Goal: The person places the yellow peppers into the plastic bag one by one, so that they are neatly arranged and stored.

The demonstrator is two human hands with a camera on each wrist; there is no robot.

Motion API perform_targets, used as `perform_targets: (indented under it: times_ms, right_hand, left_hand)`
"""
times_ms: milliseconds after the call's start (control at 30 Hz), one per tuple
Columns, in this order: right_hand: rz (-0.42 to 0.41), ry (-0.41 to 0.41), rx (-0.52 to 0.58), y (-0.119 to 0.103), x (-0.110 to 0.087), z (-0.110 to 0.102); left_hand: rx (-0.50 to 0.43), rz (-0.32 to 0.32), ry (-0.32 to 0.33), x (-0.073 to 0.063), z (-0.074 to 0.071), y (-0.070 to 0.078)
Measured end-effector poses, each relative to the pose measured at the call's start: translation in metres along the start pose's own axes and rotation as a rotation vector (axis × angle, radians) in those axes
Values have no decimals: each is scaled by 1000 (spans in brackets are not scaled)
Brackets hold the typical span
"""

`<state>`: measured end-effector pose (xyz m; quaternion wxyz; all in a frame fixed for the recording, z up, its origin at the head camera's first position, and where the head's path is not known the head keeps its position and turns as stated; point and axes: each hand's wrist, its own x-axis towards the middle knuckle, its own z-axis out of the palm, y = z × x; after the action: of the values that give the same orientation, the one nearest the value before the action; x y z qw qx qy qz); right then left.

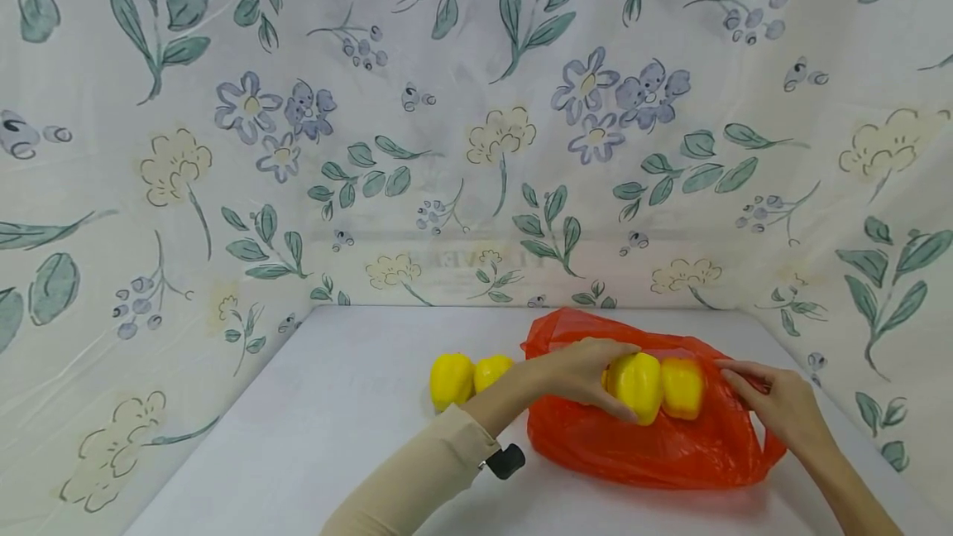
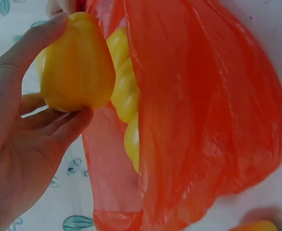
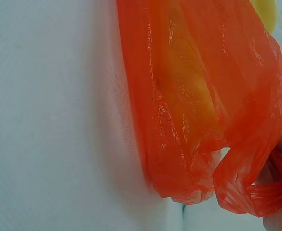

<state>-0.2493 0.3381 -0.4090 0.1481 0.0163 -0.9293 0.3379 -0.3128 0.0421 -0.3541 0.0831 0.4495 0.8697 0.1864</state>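
My left hand grips a yellow bell pepper between thumb and fingers, at the mouth of a red plastic bag. In the left wrist view the same bell pepper is upright beside the bag's opening. Inside the bag lies another yellow bell pepper, and lumpy yellow shapes show through the opening. With thumb and fingers, my right hand pinches the bag's right edge near a handle loop. From the right wrist, bunched red plastic shows at the fingers.
Two more yellow bell peppers, one in front and one partly behind my left forearm, stand on the white table left of the bag. A flower-printed sheet hangs behind and along the sides. A black device is on the left wrist.
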Motion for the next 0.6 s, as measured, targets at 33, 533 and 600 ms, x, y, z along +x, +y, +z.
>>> perform_targets:
  times_ms: [33,533,600]
  right_hand:
    - [0,1,1,0,0,0]
    - [2,3,-21,0,1,-2]
    - [2,-1,-19,0,1,-2]
  left_hand:
    - [-7,-1,-9,2,1,2]
    - [-12,-61,-158,30,21,32]
    - [17,-70,-168,31,24,34]
